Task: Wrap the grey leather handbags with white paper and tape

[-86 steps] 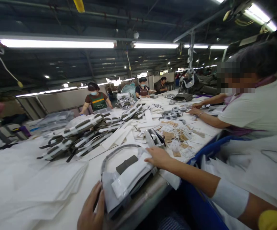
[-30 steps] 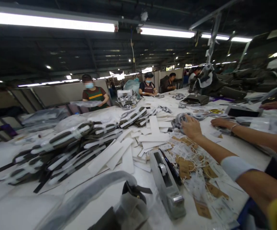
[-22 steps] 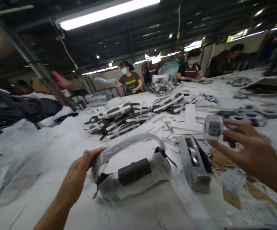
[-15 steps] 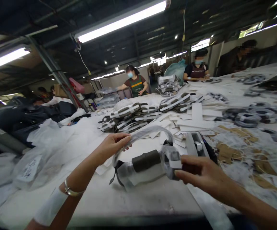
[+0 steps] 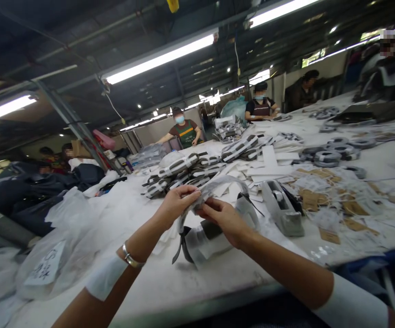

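On the near table lies a roll wrapped in white paper [image 5: 202,246], with a dark band across it. A pale grey strap [image 5: 225,181] arches over it as a loop, and dark ends hang at both sides. My left hand [image 5: 180,202] pinches the strap at the left of its arch. Close beside it, my right hand [image 5: 226,221] is closed on the same strap, its fingertips near those of my left hand. My right hand hides part of the roll. A grey tape dispenser [image 5: 282,209] stands to the right.
Behind my hands lies a pile of dark strips with white bands [image 5: 180,168]. White paper pieces [image 5: 269,159], tan tags in clear plastic [image 5: 315,200] and grey coils [image 5: 327,157] spread rightward. A clear bag [image 5: 64,241] lies left. Co-workers [image 5: 185,130] are across the table.
My right hand has left the grey coil at the roll's right end and moved left to the strap beside my left hand. The view has shifted to the right.
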`<state>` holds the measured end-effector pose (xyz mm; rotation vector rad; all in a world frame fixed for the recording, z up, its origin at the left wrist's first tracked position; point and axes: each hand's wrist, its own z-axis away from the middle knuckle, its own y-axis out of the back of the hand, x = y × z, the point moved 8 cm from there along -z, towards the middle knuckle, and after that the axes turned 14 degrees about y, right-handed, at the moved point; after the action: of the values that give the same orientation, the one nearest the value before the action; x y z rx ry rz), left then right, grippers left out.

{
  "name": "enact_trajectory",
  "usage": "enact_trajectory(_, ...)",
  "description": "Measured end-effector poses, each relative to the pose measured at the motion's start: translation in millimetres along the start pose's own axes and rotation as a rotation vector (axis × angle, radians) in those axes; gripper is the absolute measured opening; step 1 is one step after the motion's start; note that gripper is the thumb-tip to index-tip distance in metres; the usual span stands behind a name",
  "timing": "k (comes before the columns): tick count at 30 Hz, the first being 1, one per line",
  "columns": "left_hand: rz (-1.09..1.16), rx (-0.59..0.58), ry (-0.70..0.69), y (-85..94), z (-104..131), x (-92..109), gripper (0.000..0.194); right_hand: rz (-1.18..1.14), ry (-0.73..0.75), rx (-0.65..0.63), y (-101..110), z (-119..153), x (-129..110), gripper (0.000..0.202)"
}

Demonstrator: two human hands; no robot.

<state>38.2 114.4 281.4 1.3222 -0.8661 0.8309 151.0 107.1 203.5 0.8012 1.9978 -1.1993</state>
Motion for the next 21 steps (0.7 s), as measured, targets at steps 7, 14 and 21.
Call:
enact_trajectory(7,-0.27,-0.037,-0.01,-4.3,4.8,-0.8,0.051,0.162,0.131,-0.097,-9.2,0.6,-9.3,0.025)
enact_trajectory(14,-0.365,-0.091,-0.007,-8.5,-2.0,-14.7,0.051,1.004,0.466,-0.403,-3.5,10.0,-48.9,0.022)
enact_trajectory(21,-0.348,0.062,0.061,-1.0,-22.3,-26.2,0.055,1.055,0.47,-0.27,105.7,60.2,-85.3,0.023)
